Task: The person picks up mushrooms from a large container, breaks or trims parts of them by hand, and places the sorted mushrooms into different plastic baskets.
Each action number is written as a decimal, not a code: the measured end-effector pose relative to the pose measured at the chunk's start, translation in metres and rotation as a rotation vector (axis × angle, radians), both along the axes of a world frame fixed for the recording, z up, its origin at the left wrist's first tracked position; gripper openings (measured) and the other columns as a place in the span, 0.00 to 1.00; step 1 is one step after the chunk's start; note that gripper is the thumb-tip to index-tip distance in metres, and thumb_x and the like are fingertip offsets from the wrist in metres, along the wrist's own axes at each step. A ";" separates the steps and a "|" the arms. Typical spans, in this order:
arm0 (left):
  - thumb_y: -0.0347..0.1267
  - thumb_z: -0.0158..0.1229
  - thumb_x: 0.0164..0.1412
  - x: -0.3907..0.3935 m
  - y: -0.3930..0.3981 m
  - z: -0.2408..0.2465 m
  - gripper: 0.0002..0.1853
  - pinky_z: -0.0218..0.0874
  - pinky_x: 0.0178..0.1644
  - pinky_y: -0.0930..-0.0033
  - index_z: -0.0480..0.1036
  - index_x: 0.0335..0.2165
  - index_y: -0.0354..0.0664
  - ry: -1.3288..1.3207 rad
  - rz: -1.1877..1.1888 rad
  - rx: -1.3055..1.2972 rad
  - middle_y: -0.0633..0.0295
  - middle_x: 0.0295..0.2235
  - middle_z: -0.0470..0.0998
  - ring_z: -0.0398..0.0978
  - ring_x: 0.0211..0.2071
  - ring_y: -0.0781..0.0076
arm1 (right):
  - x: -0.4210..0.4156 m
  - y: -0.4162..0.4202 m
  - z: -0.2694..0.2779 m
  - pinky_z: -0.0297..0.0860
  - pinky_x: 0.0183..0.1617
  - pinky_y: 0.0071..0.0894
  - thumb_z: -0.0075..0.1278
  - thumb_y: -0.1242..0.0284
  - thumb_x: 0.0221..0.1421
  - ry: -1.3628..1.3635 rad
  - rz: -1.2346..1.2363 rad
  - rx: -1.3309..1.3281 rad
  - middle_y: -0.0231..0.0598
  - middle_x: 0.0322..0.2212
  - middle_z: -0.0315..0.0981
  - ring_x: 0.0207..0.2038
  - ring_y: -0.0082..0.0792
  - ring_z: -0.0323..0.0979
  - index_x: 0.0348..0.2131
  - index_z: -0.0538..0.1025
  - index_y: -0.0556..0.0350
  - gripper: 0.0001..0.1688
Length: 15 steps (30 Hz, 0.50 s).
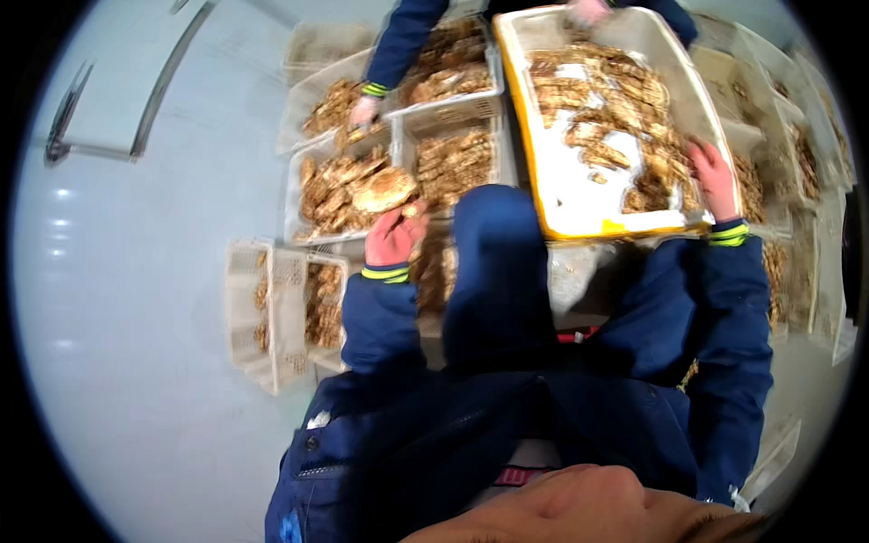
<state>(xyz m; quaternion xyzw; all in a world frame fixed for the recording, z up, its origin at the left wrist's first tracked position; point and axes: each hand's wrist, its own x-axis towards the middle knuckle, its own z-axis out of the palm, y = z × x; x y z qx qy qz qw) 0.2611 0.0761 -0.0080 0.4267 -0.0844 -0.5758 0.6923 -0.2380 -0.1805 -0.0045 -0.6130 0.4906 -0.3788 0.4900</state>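
My left hand point(396, 234) holds a large pale brown mushroom point(385, 189) by its stem, cap outward, over a white plastic crate point(293, 197) heaped with similar brown mushrooms point(326, 183). Inside the right side of a white tub with a yellow outer edge point(536, 170), my right hand point(713, 175) lies with fingers among or against brown mushrooms point(611, 88). Blur hides whether its fingers hold one. The tub rests tilted in front of my knees, its white bottom showing at the lower left.
A co-worker's hand point(364, 110) reaches into a crate at the upper left; the other hand point(589, 11) is at the tub's far end. More mushroom crates point(271, 312) stand left and right point(794, 170). A bent metal frame point(146, 108) is at the far left.
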 end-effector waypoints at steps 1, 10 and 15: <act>0.32 0.42 0.64 0.018 0.005 -0.005 0.17 0.68 0.38 0.63 0.64 0.48 0.33 -0.018 -0.041 -0.045 0.49 0.41 0.72 0.73 0.34 0.61 | -0.005 -0.012 -0.004 0.63 0.41 0.17 0.45 0.68 0.59 0.073 0.061 -0.028 0.35 0.36 0.74 0.36 0.20 0.68 0.45 0.71 0.63 0.19; 0.24 0.54 0.53 0.203 0.040 -0.078 0.07 0.67 0.39 0.61 0.70 0.34 0.33 -0.310 0.131 0.156 0.55 0.29 0.74 0.73 0.31 0.64 | 0.042 -0.081 -0.090 0.62 0.52 0.42 0.59 0.73 0.31 1.216 0.667 -0.344 0.49 0.42 0.66 0.48 0.51 0.63 0.48 0.67 0.55 0.38; 0.24 0.57 0.52 0.235 -0.020 -0.114 0.08 0.65 0.21 0.65 0.67 0.31 0.32 -0.510 0.161 0.559 0.53 0.24 0.73 0.73 0.23 0.63 | 0.027 -0.099 -0.145 0.64 0.46 0.38 0.53 0.75 0.39 1.618 0.922 -0.456 0.41 0.39 0.67 0.46 0.42 0.65 0.33 0.75 0.46 0.15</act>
